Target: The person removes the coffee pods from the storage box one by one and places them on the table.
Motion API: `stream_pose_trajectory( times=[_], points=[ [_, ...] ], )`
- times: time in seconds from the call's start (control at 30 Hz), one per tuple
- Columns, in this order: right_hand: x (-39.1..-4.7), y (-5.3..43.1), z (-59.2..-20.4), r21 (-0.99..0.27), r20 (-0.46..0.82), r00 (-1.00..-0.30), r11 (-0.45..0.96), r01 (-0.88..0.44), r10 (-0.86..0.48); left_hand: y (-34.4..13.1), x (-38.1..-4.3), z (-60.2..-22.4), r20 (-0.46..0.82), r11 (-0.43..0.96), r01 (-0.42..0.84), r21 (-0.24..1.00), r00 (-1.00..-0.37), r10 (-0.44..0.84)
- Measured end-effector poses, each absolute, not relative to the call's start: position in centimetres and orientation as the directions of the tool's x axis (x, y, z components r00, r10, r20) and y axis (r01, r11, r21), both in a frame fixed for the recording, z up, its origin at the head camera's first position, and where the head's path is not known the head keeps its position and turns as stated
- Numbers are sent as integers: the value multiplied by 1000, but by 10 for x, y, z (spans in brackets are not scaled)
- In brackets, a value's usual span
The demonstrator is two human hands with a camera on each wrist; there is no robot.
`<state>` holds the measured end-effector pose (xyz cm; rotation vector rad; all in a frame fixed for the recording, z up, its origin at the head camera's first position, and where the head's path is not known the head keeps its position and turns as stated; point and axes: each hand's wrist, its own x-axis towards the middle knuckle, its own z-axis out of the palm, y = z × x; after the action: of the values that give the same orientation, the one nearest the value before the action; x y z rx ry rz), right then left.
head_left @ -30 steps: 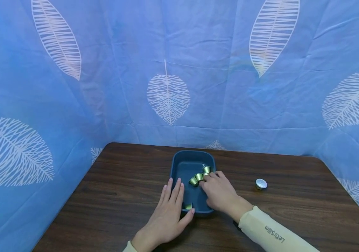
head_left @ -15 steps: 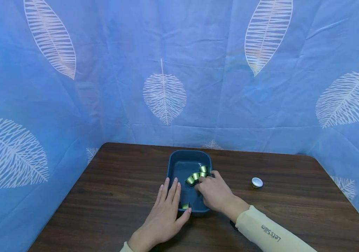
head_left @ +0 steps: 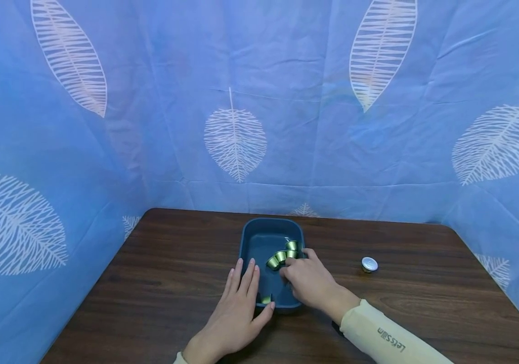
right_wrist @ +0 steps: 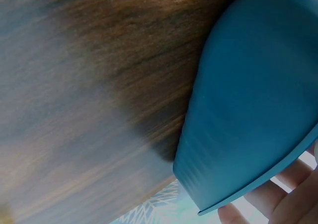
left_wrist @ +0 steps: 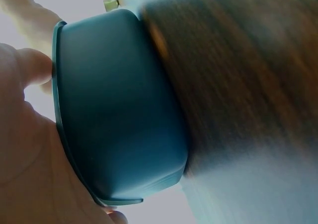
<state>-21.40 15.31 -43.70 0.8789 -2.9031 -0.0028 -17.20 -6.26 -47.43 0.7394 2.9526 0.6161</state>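
Observation:
A dark blue rectangular container (head_left: 247,237) stands on the wooden table, holding several green-gold coffee capsules (head_left: 272,262) in a curved row toward its right side. Another coffee capsule (head_left: 266,299) lies at its near left corner. My left hand (head_left: 234,316) rests along the left and near rim, fingers straight, thumb at the near edge. Reaching in over the right wall, my right hand (head_left: 311,280) has bent fingers right against the row's nearest capsule. Its fingertips are partly hidden, so I cannot tell what they grip. The right wrist view shows fingers (right_wrist: 266,196) beyond the rim.
One coffee capsule (head_left: 369,264) with a silver lid stands on the table (head_left: 423,298) to the right of the container. A blue cloth (head_left: 159,126) with white leaf prints hangs behind the table and along both sides.
The head view has shifted slightly, so everything appears a little further left. Both hands keep nearly the same places at the container, and the capsules look almost unchanged.

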Motion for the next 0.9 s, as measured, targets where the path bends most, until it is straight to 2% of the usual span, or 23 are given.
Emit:
stream_pose_trajectory(
  times=[0.63,0.9],
  points=[
    [-213,158,-437,-52,130,-788,789,-612,-602,-63,-171,-473,70,800,454,391,-882,466],
    [-216,160,-436,-24,143,-781,787,-616,-607,-63,-171,-473,64,801,443,402,-887,458]
  ],
)
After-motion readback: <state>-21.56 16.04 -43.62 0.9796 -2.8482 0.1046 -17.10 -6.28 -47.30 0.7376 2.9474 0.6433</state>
